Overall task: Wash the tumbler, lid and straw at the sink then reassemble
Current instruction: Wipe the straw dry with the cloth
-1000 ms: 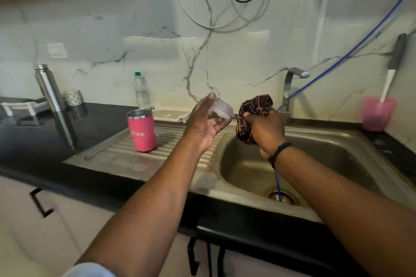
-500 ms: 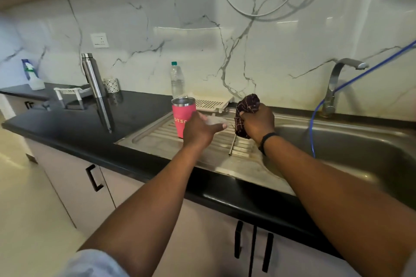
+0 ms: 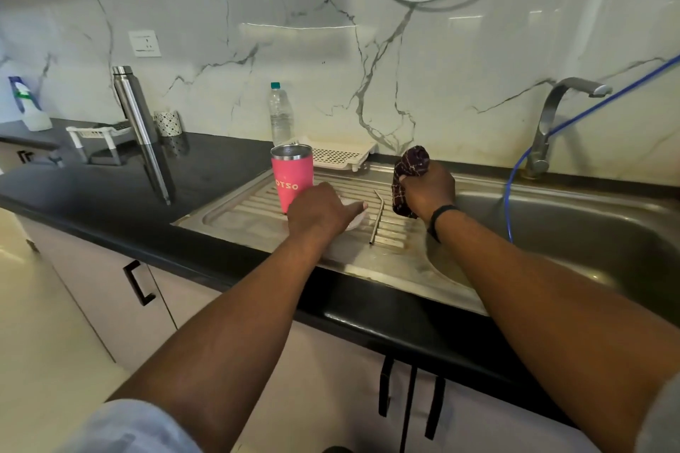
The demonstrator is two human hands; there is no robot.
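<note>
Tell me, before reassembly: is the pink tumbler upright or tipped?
Upright: the pink tumbler stands on the drainboard, open steel rim on top, no lid.

We note a pink tumbler (image 3: 292,178) with pale lettering on the steel-grey drainboard (image 3: 235,219). Cloth (image 3: 410,173): dark maroon, thin light lines. Straw (image 3: 377,217): silver. Countertop (image 3: 110,191): black. Wall (image 3: 331,66): white marble, grey veins. Hose (image 3: 509,191): blue. Bottle (image 3: 280,114) cap: teal.

One tumbler (image 3: 292,178), one lid (image 3: 354,220), one straw (image 3: 377,217), one cloth (image 3: 409,176). Two bottles: one steel (image 3: 134,105), one plastic (image 3: 280,114). One spray bottle (image 3: 27,105), one tap (image 3: 552,121), one white tray (image 3: 340,156), two hands (image 3: 320,213) (image 3: 428,189).
</note>
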